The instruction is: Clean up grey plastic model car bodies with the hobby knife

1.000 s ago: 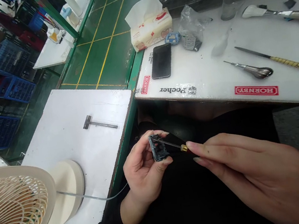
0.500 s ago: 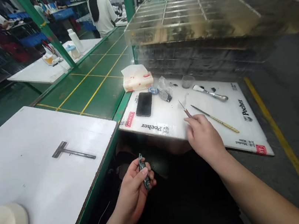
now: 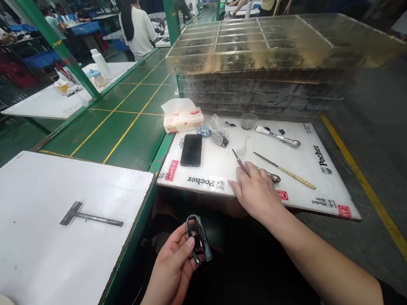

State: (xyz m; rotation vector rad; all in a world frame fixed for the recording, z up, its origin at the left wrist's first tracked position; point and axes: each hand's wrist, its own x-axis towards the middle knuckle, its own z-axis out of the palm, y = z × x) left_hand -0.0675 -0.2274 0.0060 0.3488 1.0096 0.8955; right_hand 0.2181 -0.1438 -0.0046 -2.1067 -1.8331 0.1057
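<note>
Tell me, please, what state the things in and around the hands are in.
Dark frame: held in the left hand
Brown-handled tool: at the right hand, grip unclear
Phone: lying flat, screen dark
Tissue pack: open, tissue sticking out
Plastic bag: crumpled
Yellow-handled tool: lying flat
White-tipped tool: lying flat
T-shaped tool: lying flat
Clear cup: apparently upright

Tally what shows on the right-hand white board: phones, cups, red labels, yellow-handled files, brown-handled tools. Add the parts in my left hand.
Phone: 1
Cup: 1
Red labels: 3
Yellow-handled file: 1
Brown-handled tool: 1
Part in left hand: 1
Total: 8
</note>
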